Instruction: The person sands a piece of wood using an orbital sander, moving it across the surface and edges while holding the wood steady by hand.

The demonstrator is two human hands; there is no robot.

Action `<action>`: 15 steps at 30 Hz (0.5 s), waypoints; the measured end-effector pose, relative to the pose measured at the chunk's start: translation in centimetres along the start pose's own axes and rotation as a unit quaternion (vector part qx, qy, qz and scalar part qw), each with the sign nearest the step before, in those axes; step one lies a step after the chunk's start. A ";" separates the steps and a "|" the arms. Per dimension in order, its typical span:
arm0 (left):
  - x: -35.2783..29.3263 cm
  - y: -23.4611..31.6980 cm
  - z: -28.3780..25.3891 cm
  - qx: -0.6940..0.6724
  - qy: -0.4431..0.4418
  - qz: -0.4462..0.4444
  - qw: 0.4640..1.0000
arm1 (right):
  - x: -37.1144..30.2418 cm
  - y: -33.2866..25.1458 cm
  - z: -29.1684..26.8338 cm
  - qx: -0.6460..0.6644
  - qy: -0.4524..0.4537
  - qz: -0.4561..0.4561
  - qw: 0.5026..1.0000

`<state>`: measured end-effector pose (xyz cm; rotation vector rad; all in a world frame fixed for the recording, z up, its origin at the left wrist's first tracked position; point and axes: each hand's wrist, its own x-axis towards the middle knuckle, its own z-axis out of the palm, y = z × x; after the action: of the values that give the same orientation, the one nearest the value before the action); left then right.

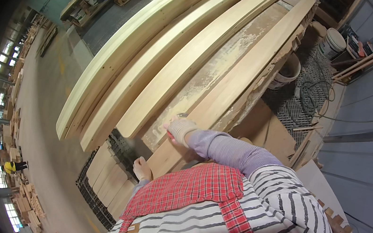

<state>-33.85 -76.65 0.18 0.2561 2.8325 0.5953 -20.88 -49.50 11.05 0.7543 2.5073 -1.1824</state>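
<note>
Right hand (pixel 180 130) — gloved, grip closed on a small tool, pressed on the long plank (pixel 244 77) lying on the table (pixel 211 77). Left hand (pixel 142 168) rests bare at the plank's near end; grip cannot be told. Most of the plank's length beyond looks unworked — early stage, I judge.

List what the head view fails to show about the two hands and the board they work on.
- Right hand: gloved; the tool it presses to the board is mostly covered by the glove, kind unclear.
- Left hand: only knuckles show; the striped shoulder hides the rest.
- Board's near end: behind the red checked apron.
</note>
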 end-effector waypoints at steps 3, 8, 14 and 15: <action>-3.5 10.9 -0.9 0.084 -0.095 0.234 0.964 | 5.1 9.0 -1.8 0.077 0.127 0.033 0.988; -6.2 19.5 8.6 0.227 -0.164 0.451 0.847 | 3.6 17.9 -16.1 -0.004 0.155 0.040 0.987; -9.0 38.9 16.5 0.241 -0.200 0.470 0.826 | 3.3 32.0 -32.4 0.038 0.181 0.144 0.972; -9.3 41.6 17.8 0.254 -0.205 0.466 0.823 | 2.8 34.1 -35.0 -0.034 0.184 0.148 0.971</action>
<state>-15.20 -34.53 3.33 1.6821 2.2150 -0.1167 -4.82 -3.25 10.16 1.3816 2.5739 -0.9147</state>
